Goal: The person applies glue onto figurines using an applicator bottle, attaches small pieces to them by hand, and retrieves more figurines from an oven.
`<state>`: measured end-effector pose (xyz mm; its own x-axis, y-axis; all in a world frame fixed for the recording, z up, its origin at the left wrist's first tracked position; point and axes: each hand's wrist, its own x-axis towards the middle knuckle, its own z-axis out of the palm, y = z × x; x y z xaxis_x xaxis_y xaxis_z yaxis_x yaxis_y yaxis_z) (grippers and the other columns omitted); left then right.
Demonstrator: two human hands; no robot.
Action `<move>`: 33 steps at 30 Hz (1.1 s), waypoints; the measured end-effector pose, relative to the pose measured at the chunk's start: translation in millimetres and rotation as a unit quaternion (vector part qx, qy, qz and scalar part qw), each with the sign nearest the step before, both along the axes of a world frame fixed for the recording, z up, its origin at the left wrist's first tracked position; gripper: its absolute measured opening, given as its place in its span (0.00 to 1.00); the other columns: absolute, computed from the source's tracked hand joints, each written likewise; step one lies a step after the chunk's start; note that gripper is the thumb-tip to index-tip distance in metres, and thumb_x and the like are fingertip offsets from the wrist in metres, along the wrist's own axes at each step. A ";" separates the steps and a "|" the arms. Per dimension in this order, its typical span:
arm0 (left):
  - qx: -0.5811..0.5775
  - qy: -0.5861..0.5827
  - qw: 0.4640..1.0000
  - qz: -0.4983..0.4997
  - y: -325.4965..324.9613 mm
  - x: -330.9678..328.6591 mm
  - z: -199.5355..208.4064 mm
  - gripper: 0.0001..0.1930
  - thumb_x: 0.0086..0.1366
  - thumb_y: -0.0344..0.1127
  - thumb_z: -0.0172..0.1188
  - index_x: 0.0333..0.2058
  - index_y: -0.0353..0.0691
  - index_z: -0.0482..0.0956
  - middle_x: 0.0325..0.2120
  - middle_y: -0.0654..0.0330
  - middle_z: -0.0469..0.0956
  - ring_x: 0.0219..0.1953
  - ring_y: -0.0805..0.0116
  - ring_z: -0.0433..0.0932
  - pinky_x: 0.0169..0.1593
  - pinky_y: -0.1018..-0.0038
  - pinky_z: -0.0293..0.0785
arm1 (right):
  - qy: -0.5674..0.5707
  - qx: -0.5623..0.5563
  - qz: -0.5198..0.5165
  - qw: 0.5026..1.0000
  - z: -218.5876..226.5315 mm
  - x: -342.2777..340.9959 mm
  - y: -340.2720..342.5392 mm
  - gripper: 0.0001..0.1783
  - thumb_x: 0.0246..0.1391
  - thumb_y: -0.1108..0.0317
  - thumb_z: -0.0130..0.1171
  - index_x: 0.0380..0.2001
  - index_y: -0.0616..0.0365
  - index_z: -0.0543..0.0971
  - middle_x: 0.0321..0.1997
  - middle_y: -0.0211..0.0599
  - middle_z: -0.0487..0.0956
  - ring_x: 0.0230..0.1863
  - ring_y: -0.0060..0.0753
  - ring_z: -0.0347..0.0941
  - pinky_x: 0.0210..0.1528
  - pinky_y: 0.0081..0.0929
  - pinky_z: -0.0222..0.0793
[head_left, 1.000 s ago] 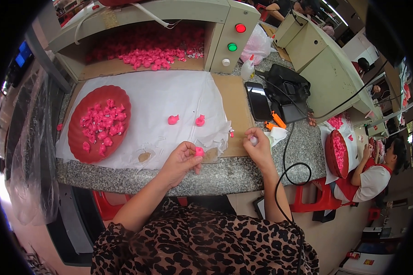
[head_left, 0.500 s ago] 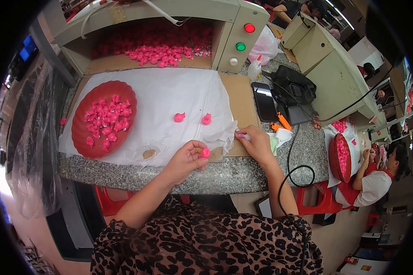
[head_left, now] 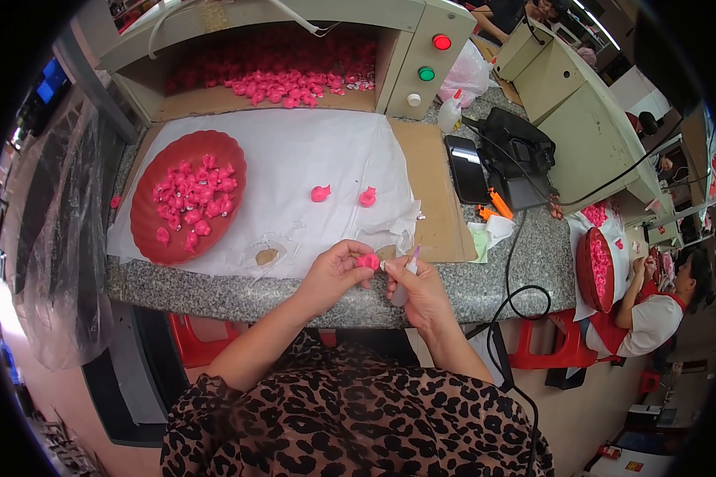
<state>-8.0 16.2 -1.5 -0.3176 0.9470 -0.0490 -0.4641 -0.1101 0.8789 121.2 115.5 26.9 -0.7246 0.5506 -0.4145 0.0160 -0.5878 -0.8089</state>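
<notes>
Seemingly mid-alignment, the left hand (head_left: pixel 332 275) pinches a toy (head_left: pixel 366 261), the right hand (head_left: pixel 424 294) a bit (head_left: pixel 383 265) and bottle (head_left: pixel 399 296), calling for steadiness.

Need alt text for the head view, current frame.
A person's left hand holds a small pink figure beside the right hand, which grips a small translucent bottle with a thin purple tip. Two more pink figures sit on white paper; a red scalloped dish of pink pieces stands at left.
</notes>
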 end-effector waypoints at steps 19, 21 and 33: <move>0.006 0.008 1.000 -0.021 -0.8 0.1 -4.5 0.11 0.54 0.21 0.51 0.37 0.33 0.65 0.32 0.61 0.70 0.30 0.77 0.70 0.30 0.81 0.70 | -0.057 0.116 0.002 0.992 2.8 -1.6 -5.8 0.09 0.43 0.67 0.60 0.25 0.60 0.73 0.17 0.24 0.70 0.16 0.12 0.62 0.17 0.10 0.56; 0.011 0.010 1.000 -0.014 -0.4 1.3 -1.8 0.11 0.54 0.21 0.51 0.37 0.33 0.65 0.32 0.61 0.70 0.30 0.77 0.70 0.30 0.81 0.70 | -0.058 0.108 -0.004 0.992 1.1 -1.6 -5.8 0.09 0.43 0.66 0.60 0.26 0.60 0.73 0.17 0.24 0.70 0.16 0.12 0.62 0.17 0.09 0.56; 0.001 0.035 0.999 -0.001 0.3 5.3 -7.9 0.10 0.54 0.22 0.52 0.37 0.34 0.66 0.31 0.61 0.71 0.30 0.77 0.71 0.31 0.82 0.70 | -0.174 0.394 0.043 0.901 10.7 -0.8 1.1 0.08 0.43 0.68 0.59 0.21 0.63 0.75 0.16 0.24 0.70 0.19 0.11 0.59 0.19 0.13 0.55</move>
<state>-2.7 16.5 -9.4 -0.3189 0.9475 -0.0245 -0.4017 -0.1117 0.9089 120.4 116.6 37.6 -0.6799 0.7219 -0.1286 0.3669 0.1831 -0.9121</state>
